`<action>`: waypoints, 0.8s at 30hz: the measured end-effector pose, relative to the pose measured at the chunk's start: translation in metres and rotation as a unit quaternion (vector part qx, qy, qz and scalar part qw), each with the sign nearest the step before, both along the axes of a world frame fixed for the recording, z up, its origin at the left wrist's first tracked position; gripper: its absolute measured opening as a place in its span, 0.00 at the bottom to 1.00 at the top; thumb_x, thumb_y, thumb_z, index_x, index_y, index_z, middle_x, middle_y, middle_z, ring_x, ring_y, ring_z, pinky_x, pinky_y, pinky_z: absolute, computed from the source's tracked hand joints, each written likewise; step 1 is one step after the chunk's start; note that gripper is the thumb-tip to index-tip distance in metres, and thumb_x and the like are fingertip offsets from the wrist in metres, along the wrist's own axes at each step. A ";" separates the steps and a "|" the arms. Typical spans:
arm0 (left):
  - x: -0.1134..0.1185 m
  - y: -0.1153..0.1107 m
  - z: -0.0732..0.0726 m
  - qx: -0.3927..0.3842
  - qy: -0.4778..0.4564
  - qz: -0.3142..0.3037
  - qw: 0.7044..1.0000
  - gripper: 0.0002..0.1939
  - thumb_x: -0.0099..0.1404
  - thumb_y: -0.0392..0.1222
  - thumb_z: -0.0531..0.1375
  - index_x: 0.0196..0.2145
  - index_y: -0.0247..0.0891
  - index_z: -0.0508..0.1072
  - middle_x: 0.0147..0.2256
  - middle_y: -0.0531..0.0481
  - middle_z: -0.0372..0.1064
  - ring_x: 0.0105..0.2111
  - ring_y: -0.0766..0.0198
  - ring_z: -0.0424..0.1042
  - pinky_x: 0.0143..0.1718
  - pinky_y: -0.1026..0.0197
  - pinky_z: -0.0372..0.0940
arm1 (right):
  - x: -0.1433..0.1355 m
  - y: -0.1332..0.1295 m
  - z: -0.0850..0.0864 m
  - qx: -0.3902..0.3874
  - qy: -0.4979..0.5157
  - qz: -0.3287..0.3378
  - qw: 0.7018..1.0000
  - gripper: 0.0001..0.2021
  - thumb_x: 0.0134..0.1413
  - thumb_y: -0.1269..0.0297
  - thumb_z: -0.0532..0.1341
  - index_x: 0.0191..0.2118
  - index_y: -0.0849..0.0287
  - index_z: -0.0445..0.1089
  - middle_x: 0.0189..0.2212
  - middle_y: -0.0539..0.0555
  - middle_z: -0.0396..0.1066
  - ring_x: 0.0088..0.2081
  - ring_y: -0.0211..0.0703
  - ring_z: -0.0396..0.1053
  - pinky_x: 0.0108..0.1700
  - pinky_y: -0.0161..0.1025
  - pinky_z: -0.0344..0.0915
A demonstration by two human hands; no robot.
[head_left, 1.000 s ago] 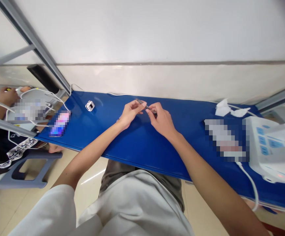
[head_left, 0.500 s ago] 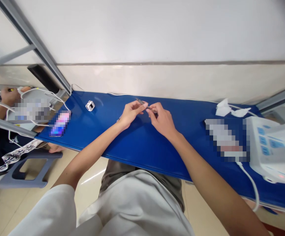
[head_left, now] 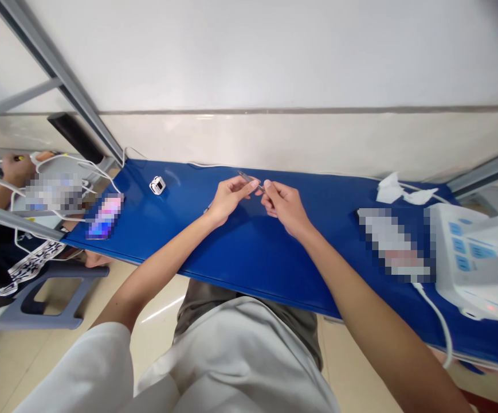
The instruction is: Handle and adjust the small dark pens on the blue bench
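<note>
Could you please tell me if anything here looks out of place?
Crumpled white tissue-like scraps at the back right of the smooth blue table look untidy, as if discarded. No spill shows; the slim dark hand-held rod is too small to judge.

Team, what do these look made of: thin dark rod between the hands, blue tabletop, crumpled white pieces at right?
Rod: metal or hard plastic, can't tell; dark grey, slim, straight, partly covered by fingers.
Tabletop: perhaps painted metal or laminate; smooth, semi-gloss, with soft reflections.
White pieces: probably tissue paper, matte; thin, creased, with irregular edges.
</note>
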State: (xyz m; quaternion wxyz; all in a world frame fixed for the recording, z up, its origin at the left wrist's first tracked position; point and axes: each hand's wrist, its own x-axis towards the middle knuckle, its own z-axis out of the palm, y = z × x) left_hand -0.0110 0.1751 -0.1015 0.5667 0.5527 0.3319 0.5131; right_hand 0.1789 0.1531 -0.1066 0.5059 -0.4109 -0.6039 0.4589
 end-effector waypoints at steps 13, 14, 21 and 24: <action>-0.003 0.006 -0.003 -0.045 -0.040 0.050 0.997 0.22 0.66 0.65 0.74 0.39 0.43 0.83 0.47 0.44 0.82 0.50 0.56 0.80 0.46 0.58 0.72 | -0.001 -0.004 -0.001 0.099 -0.106 -0.085 0.986 0.23 0.67 0.35 0.68 0.39 0.51 0.75 0.29 0.51 0.74 0.29 0.44 0.69 0.31 0.41 0.66; -0.004 0.006 -0.003 -0.046 -0.044 0.047 0.997 0.21 0.66 0.64 0.74 0.39 0.42 0.83 0.48 0.44 0.82 0.50 0.56 0.80 0.46 0.57 0.72 | -0.001 -0.004 -0.001 0.073 -0.072 -0.069 0.992 0.23 0.66 0.35 0.70 0.37 0.51 0.75 0.27 0.50 0.71 0.26 0.42 0.65 0.27 0.40 0.63; -0.006 0.006 0.001 -0.045 -0.039 0.038 0.998 0.21 0.65 0.63 0.75 0.39 0.43 0.85 0.50 0.42 0.83 0.54 0.52 0.80 0.49 0.55 0.72 | -0.003 0.000 0.006 -0.055 0.150 -0.023 0.987 0.21 0.56 0.41 0.79 0.35 0.50 0.74 0.24 0.46 0.63 0.21 0.36 0.55 0.19 0.36 0.55; -0.005 0.003 0.000 -0.046 -0.030 0.004 0.998 0.23 0.64 0.63 0.76 0.46 0.43 0.86 0.49 0.40 0.84 0.55 0.50 0.81 0.50 0.54 0.72 | 0.002 0.004 0.011 -0.039 0.173 -0.064 0.982 0.24 0.58 0.36 0.76 0.35 0.49 0.70 0.26 0.47 0.64 0.24 0.40 0.61 0.20 0.38 0.59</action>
